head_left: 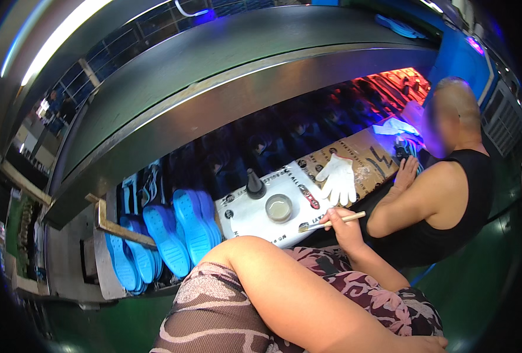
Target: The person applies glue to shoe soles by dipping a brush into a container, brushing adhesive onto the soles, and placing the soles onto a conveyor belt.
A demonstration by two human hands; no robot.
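Note:
My right hand point(344, 230) grips a paintbrush point(354, 217) with a pale wooden handle. Its flat bristles point left, over the front edge of a white printed sheet point(243, 219). Beyond the bristles, on the sheet, stands a round dish point(279, 209) of cloudy liquid. Next to the dish is a black, cone-shaped bottle point(254, 185). A white glove point(338, 179) lies to the right, beyond my right hand. My left arm bends across the foreground, and my left hand point(421, 344) rests low on patterned cloth, cut off by the lower edge; its fingers barely show.
Blue shoe soles point(165, 240) stand stacked at the left, behind a bent bar point(122, 231). Printed cardboard point(361, 154) lies under the glove. A co-worker point(443, 188) sits close on the right. A wide conveyor belt point(225, 53) runs overhead, carrying blue soles point(399, 26); red light glows beneath.

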